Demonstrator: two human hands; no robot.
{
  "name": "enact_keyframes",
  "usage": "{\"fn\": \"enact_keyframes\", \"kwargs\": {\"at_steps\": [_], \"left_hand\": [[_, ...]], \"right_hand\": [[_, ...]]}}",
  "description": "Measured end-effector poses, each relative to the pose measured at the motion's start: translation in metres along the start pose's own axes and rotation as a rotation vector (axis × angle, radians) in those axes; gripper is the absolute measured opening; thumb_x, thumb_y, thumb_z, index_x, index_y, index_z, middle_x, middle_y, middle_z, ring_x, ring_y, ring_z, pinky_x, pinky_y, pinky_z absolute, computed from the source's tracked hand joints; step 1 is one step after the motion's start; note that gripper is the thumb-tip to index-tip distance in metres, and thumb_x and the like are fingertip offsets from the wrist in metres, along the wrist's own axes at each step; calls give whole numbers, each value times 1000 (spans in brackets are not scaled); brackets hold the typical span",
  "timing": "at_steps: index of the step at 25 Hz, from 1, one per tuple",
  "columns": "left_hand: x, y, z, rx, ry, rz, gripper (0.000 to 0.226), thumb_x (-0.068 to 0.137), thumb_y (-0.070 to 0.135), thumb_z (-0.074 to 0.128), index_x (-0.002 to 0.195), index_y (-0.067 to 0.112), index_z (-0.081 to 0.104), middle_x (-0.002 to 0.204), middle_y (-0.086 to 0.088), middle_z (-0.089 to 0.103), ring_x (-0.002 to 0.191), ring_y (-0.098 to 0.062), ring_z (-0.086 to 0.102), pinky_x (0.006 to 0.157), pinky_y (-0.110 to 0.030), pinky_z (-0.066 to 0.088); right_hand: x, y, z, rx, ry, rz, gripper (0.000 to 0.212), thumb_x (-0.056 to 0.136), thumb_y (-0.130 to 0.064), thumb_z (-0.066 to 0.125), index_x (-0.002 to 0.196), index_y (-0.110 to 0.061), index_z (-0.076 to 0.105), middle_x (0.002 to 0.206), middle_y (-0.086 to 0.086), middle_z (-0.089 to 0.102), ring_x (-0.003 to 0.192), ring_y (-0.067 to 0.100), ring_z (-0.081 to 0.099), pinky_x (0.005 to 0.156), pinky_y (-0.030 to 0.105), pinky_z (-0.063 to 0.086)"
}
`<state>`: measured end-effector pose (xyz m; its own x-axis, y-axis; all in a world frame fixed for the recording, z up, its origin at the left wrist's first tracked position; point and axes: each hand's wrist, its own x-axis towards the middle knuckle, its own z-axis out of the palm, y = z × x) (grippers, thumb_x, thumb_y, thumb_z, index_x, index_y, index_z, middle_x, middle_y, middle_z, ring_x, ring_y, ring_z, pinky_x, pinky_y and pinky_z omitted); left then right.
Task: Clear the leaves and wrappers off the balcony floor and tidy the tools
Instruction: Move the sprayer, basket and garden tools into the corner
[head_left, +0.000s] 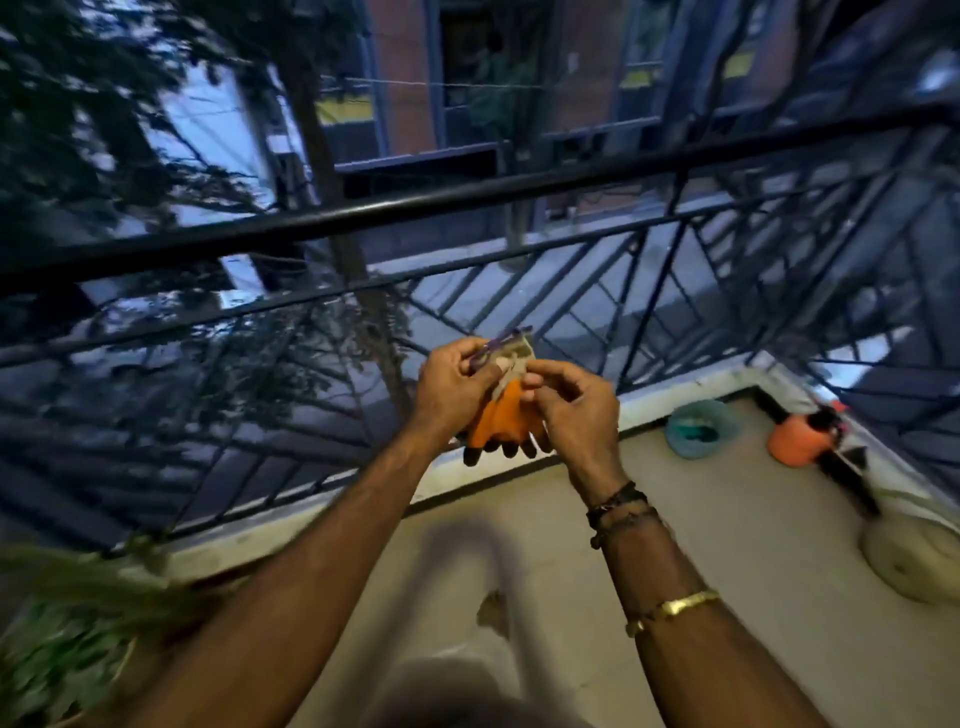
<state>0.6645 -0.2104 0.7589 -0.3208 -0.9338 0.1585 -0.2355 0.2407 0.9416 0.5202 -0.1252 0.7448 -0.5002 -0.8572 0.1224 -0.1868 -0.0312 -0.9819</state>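
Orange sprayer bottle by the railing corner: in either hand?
No. The orange sprayer bottle sits on the floor; both hands hold orange work gloves.

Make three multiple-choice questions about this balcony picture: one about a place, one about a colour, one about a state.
1. Where is the teal bowl?
A. on the floor by the railing
B. on the railing
C. in a hand

2. What colour are the gloves?
A. blue
B. orange with dark tips
C. white

3. What are the hands doing?
A. hanging empty
B. both holding the gloves
C. gripping the railing

Answers:
1. A, it sits on the floor near the railing.
2. B, orange with dark fingertips.
3. B, the left hand and right hand both pinch the gloves' top.
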Motion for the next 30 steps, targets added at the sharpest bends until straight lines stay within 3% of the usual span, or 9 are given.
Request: {"fn": "enact_keyframes", "kwargs": {"at_steps": [2,6,12,16,20,22,27,28,30], "left_hand": [[50,9,48,-81,-149,-5,11,89,22,75,99,19,72,86,0,76,78,-13,72,68,-36,58],[141,37,155,-165,-406,8,29,80,31,83,103,17,75,95,-6,78,90,-27,75,84,-49,61],[222,75,331,-348,-581,-80,21,80,13,82,99,10,74,93,-11,78,89,-29,75,83,-44,61],[253,84,457,-405,-568,-133,23,74,16,87,92,14,73,91,-12,78,86,-30,75,81,-47,62],[277,95,565,-454,-515,-185,24,73,19,87,92,15,73,94,-15,77,87,-31,73,79,-46,60],[285,112,607,-454,-495,-241,22,79,16,83,97,13,71,90,-9,77,82,-22,73,70,-35,59],[310,85,666,-488,-215,-445,19,86,19,78,104,14,72,91,-2,76,86,-13,73,76,-27,57],[311,66,673,-452,-184,-518,20,86,25,78,103,17,73,94,-1,76,93,-18,72,83,-31,57],[309,30,690,-410,-207,-713,27,84,39,77,102,21,72,100,-2,73,102,-25,69,87,-36,55]], "right_hand": [[44,12,-49,-73,193,-30,22,88,-18,72,107,-26,77,99,-8,76,94,8,70,84,35,60],[124,23,-143,-168,252,-82,16,86,-29,78,101,-26,75,99,-9,75,97,11,69,87,37,58],[207,58,-271,-15,481,44,10,89,-13,71,79,-14,69,72,-4,66,70,13,60,69,37,51],[250,92,-362,110,555,107,11,87,3,72,86,-2,63,67,3,64,62,13,59,61,31,50],[296,119,-469,58,274,206,44,81,-3,81,116,-19,61,92,-8,73,81,1,72,73,29,61],[324,131,-517,-120,153,152,35,83,-7,79,110,-27,70,99,-7,77,92,7,73,87,41,61],[393,178,-582,-196,275,231,16,80,-24,75,71,-36,69,65,-19,66,64,11,62,62,39,52],[404,190,-588,-136,319,270,4,78,-29,75,79,-31,73,71,-13,71,70,19,67,66,46,56],[429,216,-595,64,389,386,21,80,-25,78,100,-19,77,91,1,78,90,28,73,82,55,60]]}}
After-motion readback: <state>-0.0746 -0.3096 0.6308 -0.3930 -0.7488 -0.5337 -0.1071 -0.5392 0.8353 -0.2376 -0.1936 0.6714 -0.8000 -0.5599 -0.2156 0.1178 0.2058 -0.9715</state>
